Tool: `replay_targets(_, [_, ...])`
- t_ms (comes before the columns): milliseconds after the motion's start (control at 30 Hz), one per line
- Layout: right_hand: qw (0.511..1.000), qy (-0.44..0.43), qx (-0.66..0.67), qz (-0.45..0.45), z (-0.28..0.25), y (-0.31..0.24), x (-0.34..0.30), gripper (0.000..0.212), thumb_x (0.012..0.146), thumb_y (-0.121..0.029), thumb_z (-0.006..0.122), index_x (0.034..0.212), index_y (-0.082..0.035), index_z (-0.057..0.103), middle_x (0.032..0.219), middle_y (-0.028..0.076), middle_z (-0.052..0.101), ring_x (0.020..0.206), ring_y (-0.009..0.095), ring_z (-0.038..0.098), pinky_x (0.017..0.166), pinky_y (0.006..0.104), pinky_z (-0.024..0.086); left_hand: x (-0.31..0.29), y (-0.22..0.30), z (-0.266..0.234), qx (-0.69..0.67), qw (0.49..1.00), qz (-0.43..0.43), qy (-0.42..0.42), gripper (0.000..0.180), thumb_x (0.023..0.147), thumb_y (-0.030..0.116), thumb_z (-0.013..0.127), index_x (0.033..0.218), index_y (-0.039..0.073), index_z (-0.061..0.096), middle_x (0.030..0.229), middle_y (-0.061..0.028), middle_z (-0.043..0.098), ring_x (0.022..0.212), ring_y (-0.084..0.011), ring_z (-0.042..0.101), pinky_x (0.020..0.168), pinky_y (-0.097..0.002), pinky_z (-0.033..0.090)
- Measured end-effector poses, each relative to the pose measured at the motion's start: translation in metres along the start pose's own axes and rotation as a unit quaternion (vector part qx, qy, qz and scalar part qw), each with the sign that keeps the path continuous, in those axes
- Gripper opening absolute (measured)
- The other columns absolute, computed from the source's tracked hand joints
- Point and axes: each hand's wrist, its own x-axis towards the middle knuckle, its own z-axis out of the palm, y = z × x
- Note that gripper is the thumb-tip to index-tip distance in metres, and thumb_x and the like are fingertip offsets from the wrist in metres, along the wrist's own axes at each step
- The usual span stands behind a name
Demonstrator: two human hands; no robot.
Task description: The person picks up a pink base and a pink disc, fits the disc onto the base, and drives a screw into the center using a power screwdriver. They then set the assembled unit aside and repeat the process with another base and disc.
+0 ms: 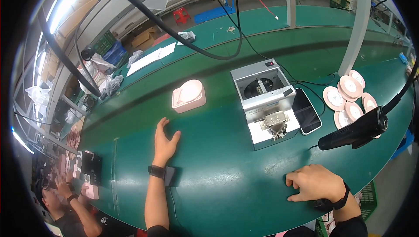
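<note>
My left hand hovers over the green table, thumb and fingers spread, with nothing in it. Just beyond its fingertips sits a pale pink box-shaped device with a round pink piece on top. My right hand is low on the right, fingers loosely bent and the thumb apart, holding nothing that I can see. Above it a black electric screwdriver hangs from a cable, bit pointing left. A grey and silver bench machine, probably a screw feeder, stands between the hands and farther off.
A phone lies against the machine's right side. Several round pink discs are heaped at the right by a metal post. Black cables hang overhead. At the lower left a co-worker handles a pink part beside another machine.
</note>
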Motion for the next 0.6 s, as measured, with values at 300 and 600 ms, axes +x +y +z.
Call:
replay_targets(300, [0.994, -0.078, 0.058, -0.043, 0.013, 0.001, 0.001, 0.019, 0.081, -0.016, 0.079, 0.093, -0.006, 0.069, 0.085, 0.007, 0.074, 0.079, 0.029, 0.072, 0.07, 0.0398, 0.056, 0.0, 0.004, 0.001, 0.01, 1.0, -0.008, 0.01, 0.072, 0.087, 0.018, 0.077, 0.148, 0.002, 0.041, 0.142, -0.0195, 0.059, 0.134, -0.0352, 0.053, 0.114, -0.0423, 0.039])
replay_targets(600, [0.998, -0.042, 0.05, -0.022, 0.009, -0.004, -0.001, 0.016, 0.078, -0.009, 0.076, 0.093, -0.007, 0.072, 0.084, 0.006, 0.075, 0.081, 0.025, 0.073, 0.072, 0.0359, 0.057, 0.0, -0.002, 0.001, 0.01, 1.0, -0.009, -0.002, 0.073, 0.088, 0.027, 0.075, 0.149, 0.005, 0.041, 0.145, -0.0181, 0.056, 0.136, -0.0378, 0.049, 0.115, -0.046, 0.038])
